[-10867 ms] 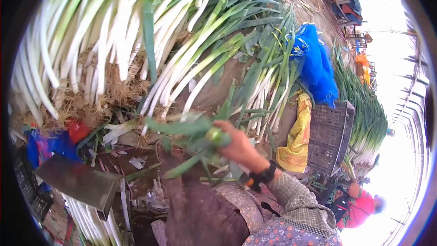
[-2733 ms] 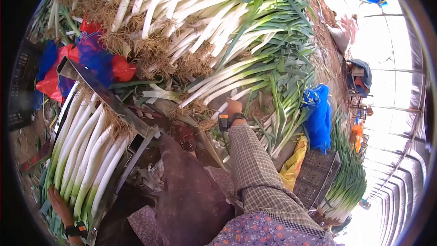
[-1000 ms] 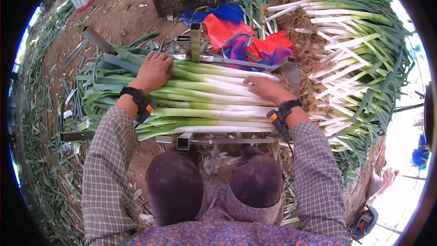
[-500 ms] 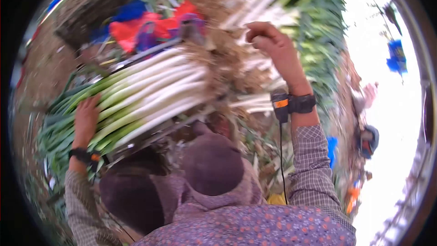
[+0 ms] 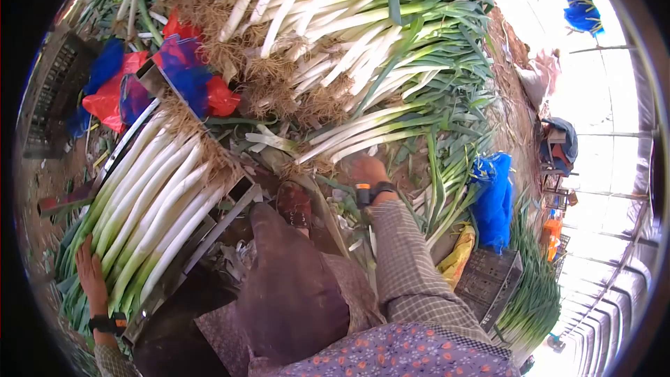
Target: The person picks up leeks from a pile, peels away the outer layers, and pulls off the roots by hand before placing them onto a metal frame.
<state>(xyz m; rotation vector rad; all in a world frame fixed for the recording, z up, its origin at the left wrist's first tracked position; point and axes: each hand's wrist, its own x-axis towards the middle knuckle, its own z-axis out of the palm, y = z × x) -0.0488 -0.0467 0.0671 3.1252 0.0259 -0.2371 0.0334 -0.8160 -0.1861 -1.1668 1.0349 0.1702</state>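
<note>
We see the leeks (image 5: 150, 202) run from clean white through pale green to dark green leaves (image 5: 73, 300), with tan-brown roots (image 5: 220, 157), against a dull grey rack (image 5: 220, 232), and the leek pile (image 5: 384, 49) shows us the same whites and greens. Our sleeve (image 5: 408, 255) is checked in grey-brown and cream, our apron (image 5: 405, 352) purple with small orange-red flowers, our trousers (image 5: 293, 293) dusky brown-purple, our shoe (image 5: 294, 202) maroon, our wristband (image 5: 384, 188) black beside an orange patch (image 5: 362, 186). We also see bright blue netting (image 5: 493, 202), a yellow sack (image 5: 457, 258), a dark grey crate (image 5: 481, 283) and a red bag (image 5: 112, 103).

no lettering, label, number or sign can be read here.
</note>
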